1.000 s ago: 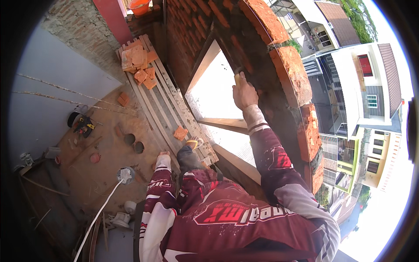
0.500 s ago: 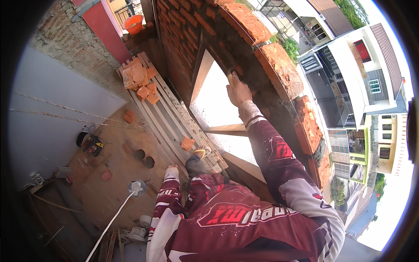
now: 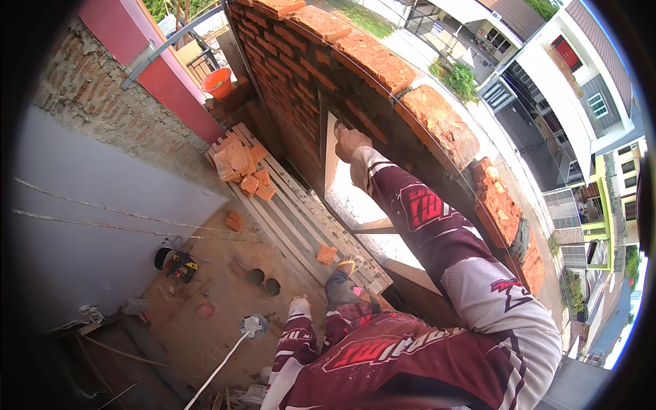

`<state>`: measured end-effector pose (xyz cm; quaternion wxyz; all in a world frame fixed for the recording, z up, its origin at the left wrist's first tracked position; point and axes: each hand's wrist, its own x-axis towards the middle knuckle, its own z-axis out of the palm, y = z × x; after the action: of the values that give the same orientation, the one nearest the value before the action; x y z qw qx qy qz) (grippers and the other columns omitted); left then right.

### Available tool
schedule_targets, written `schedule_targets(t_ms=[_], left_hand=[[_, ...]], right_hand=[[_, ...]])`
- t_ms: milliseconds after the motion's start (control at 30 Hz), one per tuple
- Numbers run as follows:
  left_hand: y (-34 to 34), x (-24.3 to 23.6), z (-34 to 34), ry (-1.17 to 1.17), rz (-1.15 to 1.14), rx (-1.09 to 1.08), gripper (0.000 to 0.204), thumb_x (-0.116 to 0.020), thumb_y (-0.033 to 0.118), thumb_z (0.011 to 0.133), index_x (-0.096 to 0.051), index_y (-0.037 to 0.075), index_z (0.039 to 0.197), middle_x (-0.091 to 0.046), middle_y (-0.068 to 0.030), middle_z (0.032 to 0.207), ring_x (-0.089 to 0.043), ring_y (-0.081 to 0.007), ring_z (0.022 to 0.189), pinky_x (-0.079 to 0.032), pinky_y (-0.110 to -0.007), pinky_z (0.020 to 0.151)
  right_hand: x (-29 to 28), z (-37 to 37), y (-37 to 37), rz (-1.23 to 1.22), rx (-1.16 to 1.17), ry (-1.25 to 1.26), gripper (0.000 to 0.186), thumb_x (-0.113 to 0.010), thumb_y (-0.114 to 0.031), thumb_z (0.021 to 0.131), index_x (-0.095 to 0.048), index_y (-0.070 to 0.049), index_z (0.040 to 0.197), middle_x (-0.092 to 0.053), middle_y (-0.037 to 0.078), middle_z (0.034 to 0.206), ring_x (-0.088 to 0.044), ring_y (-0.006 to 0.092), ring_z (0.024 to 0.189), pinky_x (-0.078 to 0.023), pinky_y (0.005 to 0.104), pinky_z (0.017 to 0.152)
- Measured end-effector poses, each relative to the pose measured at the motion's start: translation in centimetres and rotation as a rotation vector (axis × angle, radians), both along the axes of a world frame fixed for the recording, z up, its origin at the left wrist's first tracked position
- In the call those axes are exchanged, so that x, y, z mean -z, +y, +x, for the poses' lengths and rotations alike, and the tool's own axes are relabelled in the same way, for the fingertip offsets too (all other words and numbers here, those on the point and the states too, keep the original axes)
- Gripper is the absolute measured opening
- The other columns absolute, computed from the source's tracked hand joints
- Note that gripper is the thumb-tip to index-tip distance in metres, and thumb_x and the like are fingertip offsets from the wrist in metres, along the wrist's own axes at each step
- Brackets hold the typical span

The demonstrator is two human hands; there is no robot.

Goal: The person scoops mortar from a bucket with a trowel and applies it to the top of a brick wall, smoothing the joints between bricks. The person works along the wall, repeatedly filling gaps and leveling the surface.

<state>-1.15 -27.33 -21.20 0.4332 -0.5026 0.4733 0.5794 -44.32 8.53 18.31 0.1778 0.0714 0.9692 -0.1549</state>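
My right hand (image 3: pixel 352 142) reaches out to the brick wall (image 3: pixel 294 65), beside the far corner of a wooden frame (image 3: pixel 330 147) set in it. Its fingers are closed around a small tool that looks like a trowel, mostly hidden by the hand; only a dark tip shows. Grey mortar (image 3: pixel 403 147) is smeared over the wall next to my right forearm. Low at my side hangs my left hand (image 3: pixel 299 306), seen from above and small, so its fingers cannot be made out.
A slatted wooden platform (image 3: pixel 301 212) runs below the wall, carrying a pile of bricks (image 3: pixel 239 164) and one loose brick (image 3: pixel 326 254). A string line (image 3: pixel 437 147) follows the top row of bricks (image 3: pixel 437 126). An orange bucket (image 3: pixel 217 83) stands at the back. Tools (image 3: pixel 181 265) lie on the floor.
My right hand has moved farther away along the wall, to the frame's far corner. My view has shifted, so the scene sits more to the right and lower.
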Motion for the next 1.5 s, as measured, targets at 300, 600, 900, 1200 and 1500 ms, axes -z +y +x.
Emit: schedule_targets(t_ms=[300,600,900,1200,1500], left_hand=[[2.2,-0.4,-3.4,0.135,-0.343,0.536,0.024,-0.065,0.035,0.096,-0.067,0.018,0.112,-0.072,-0.0121,0.084,-0.068,-0.0293,0.067,-0.054,-0.047,0.061],[9.7,-0.9,-12.3,0.349,-0.473,0.643,0.023,-0.067,0.034,0.094,-0.064,0.016,0.108,-0.063,-0.0072,0.066,-0.058,-0.0223,0.05,-0.047,-0.04,0.044],[13.4,-0.1,-9.8,0.37,0.052,0.65,0.019,-0.072,0.033,0.091,-0.07,0.017,0.101,-0.071,-0.0061,0.084,-0.067,-0.0241,0.08,-0.052,-0.044,0.076],[7.2,-1.2,-3.9,0.337,-0.436,1.578,0.036,-0.063,0.039,0.094,-0.064,0.017,0.123,-0.066,-0.0116,0.117,-0.064,-0.0297,0.11,-0.051,-0.047,0.096],[6.7,-0.5,-3.5,0.308,-0.566,1.282,0.031,-0.062,0.042,0.094,-0.07,0.021,0.115,-0.072,-0.013,0.094,-0.069,-0.0314,0.086,-0.054,-0.049,0.075]], right_hand=[[7.9,25.6,4.1,-0.148,-0.065,-0.287,0.043,-0.049,-0.025,0.094,-0.049,-0.007,0.133,-0.069,0.025,0.109,-0.067,0.0418,0.103,-0.051,0.0531,0.09],[4.7,39.0,12.3,-0.121,0.342,0.159,0.055,-0.057,-0.029,0.09,-0.046,-0.009,0.14,-0.069,0.023,0.101,-0.07,0.0413,0.086,-0.055,0.054,0.078],[1.6,37.9,13.1,-0.098,0.452,0.07,0.062,-0.06,-0.03,0.093,-0.04,-0.004,0.145,-0.067,0.026,0.106,-0.069,0.0436,0.094,-0.054,0.0531,0.083],[1.3,29.6,10.9,-0.097,0.329,0.073,0.061,-0.06,-0.028,0.092,-0.042,-0.006,0.146,-0.068,0.025,0.109,-0.068,0.0428,0.1,-0.053,0.0538,0.088],[1.5,27.9,12.5,-0.221,0.007,-0.057,0.031,-0.06,-0.025,0.085,-0.065,-0.009,0.111,-0.073,0.017,0.099,-0.07,0.0377,0.092,-0.054,0.0501,0.084]])
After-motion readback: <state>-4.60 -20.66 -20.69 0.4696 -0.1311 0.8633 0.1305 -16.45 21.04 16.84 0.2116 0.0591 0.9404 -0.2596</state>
